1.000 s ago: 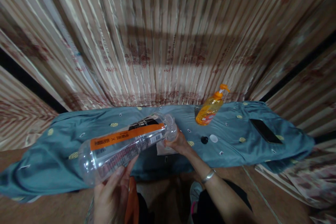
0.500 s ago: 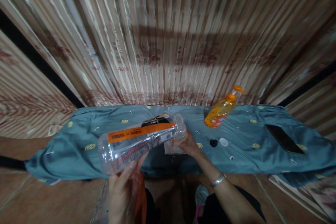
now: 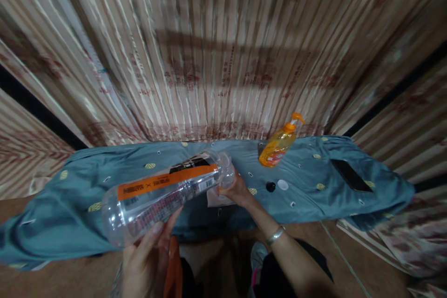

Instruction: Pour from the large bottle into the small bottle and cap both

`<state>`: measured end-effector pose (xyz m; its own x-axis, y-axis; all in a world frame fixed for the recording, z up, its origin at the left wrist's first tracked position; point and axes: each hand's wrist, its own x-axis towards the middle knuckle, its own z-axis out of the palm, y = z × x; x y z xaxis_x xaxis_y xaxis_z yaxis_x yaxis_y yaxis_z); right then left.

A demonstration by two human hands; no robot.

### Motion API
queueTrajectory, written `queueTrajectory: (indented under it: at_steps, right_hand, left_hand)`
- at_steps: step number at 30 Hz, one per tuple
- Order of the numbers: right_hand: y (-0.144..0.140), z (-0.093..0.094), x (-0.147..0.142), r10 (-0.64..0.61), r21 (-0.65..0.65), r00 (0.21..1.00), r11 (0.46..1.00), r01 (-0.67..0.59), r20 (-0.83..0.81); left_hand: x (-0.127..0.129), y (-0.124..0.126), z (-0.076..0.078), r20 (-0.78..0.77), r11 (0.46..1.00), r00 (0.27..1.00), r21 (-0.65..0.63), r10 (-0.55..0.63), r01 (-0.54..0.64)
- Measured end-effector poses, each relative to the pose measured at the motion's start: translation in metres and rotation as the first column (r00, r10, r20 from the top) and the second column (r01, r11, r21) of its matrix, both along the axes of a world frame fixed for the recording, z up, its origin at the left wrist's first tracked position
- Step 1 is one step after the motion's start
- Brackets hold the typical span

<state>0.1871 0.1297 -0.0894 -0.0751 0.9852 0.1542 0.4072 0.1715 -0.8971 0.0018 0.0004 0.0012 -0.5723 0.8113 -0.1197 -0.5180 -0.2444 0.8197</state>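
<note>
A large clear plastic bottle (image 3: 167,185) with an orange and silver label is held tilted above the cloth-covered surface, its base toward me at the left. My left hand (image 3: 148,251) is closed around its underside near the base. My right hand (image 3: 237,191) grips the clear narrow end at the right. Whether that end is only the bottle's neck or a separate clear piece pressed against it, I cannot tell. Beneath my right hand lies a pale flat sheet (image 3: 216,199). A black cap (image 3: 270,187) and a white disc (image 3: 282,185) rest just to the right.
A pump bottle (image 3: 278,146) of orange liquid stands toward the back right. Farther right lies a dark phone (image 3: 351,176). The long surface wears a teal cloth (image 3: 307,205). Behind it hangs a pleated curtain (image 3: 223,56), with dark bars (image 3: 42,111) slanting on both sides.
The view has swung to the right, so everything sits farther left. Both hands keep their hold, and the bottle's base appears slightly nearer to me.
</note>
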Motion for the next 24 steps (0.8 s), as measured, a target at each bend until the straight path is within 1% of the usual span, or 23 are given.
queueTrajectory:
  at_steps: [3, 8, 12, 17, 24]
  right_hand:
    - [0.0011, -0.0025, 0.0005, -0.005, -0.014, 1.000, 1.000, 0.005, 0.004]
    - [0.0011, -0.0063, 0.0009, -0.013, -0.003, 1.000, 1.000, 0.013, 0.012]
    - [0.0002, -0.0054, 0.0001, -0.027, -0.008, 0.999, 1.000, 0.028, 0.020]
    - [-0.0008, -0.0014, -0.0013, -0.040, -0.005, 0.999, 0.999, 0.040, 0.027]
    - [-0.0018, -0.0004, -0.0024, -0.060, -0.016, 0.997, 0.998, 0.061, 0.052]
  left_hand:
    - [0.0005, 0.0003, 0.0025, -0.016, 1.000, 1.000, -0.004, 0.020, -0.020]
    - [0.0012, -0.0008, 0.0061, -0.020, 0.999, 1.000, -0.031, 0.005, -0.005]
    - [0.0010, -0.0009, 0.0039, -0.014, 0.999, 1.000, -0.037, 0.025, -0.026]
    - [-0.0003, -0.0010, 0.0014, -0.008, 0.997, 1.000, -0.073, 0.004, -0.005]
    - [0.0030, 0.0019, 0.0076, -0.050, 0.999, 0.998, -0.018, 0.036, -0.037]
